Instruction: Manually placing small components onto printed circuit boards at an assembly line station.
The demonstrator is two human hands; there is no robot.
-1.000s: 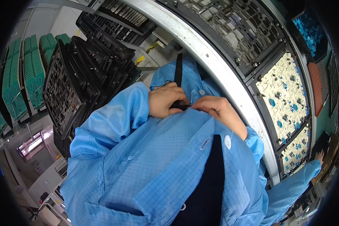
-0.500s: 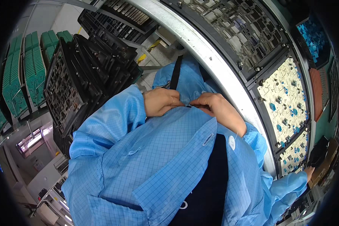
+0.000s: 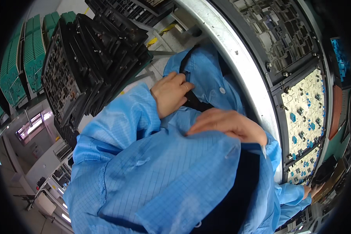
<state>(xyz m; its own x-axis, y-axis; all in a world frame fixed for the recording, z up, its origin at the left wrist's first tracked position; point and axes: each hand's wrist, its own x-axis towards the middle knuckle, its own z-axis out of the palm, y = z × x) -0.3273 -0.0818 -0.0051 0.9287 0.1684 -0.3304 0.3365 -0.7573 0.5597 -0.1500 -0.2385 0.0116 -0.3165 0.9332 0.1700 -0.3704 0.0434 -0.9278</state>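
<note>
1. Just beyond the right hand (image 3: 238,125), a counter (image 3: 243,74) with a scuffed, bright metal edge runs along that side.
2. On the counter, farther right of the hands, pale circuit boards (image 3: 302,111) dotted with blue and black parts sit in dark frames; above them lies a dark fixture (image 3: 282,37) filled with grey metal pieces.
3. Past these, near the far right rim, are a screen (image 3: 341,62) showing blue shapes and a reddish ribbed object (image 3: 336,113). Below, well apart from the wearer's hands, another person's blue sleeve (image 3: 290,193) reaches inward.
4. Left of the left hand (image 3: 169,95), black frames (image 3: 93,70) stand stacked, with racked green boards (image 3: 33,58) farther off. Ahead of that hand, yellow tape (image 3: 152,42) crosses the pale floor (image 3: 173,43).
5. The black strap (image 3: 198,102) is flat and dark; it passes beneath the left fingers and slants toward the right hand.
6. The blue coat (image 3: 175,167), finely gridded and creased, spreads below both hands, its front open over a dark garment (image 3: 241,187).
7. The hands are apart but near: left fingers bent over the strap, right fingertips touching the coat. How firmly either grips cannot be told.
</note>
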